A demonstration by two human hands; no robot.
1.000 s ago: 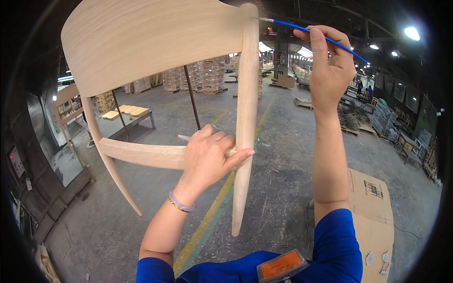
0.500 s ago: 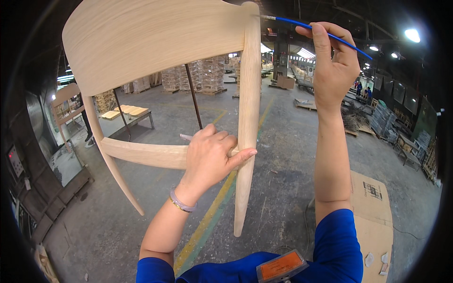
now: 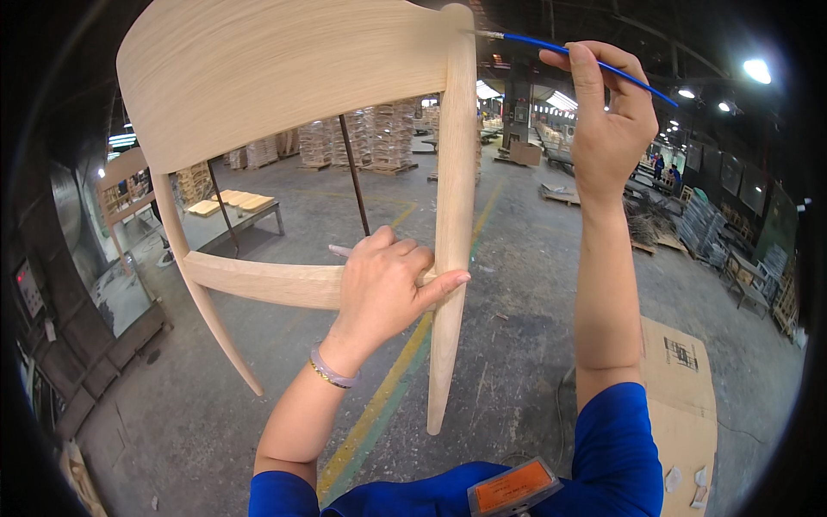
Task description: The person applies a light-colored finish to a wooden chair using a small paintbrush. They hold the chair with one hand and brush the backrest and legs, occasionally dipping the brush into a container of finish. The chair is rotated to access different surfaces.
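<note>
I hold up a pale unfinished wooden chair back frame [image 3: 284, 77], with a wide curved top panel, two tapering legs and a lower cross rail [image 3: 258, 280]. My left hand [image 3: 383, 289] grips the joint where the rail meets the right leg [image 3: 452, 241]. My right hand [image 3: 607, 121] is raised at the upper right and pinches a thin blue-handled brush [image 3: 573, 53]. The brush tip touches the top of the right leg where it joins the panel.
Below lies a grey concrete workshop floor with a yellow-green painted line [image 3: 388, 396]. A flat cardboard sheet [image 3: 680, 405] lies at the lower right. Stacks of wooden parts on pallets [image 3: 362, 138] stand far back, a low bench [image 3: 237, 207] at left, machinery at right.
The chair frame and both hands have shifted very slightly; the brush tip stays at the top joint of the right leg.
</note>
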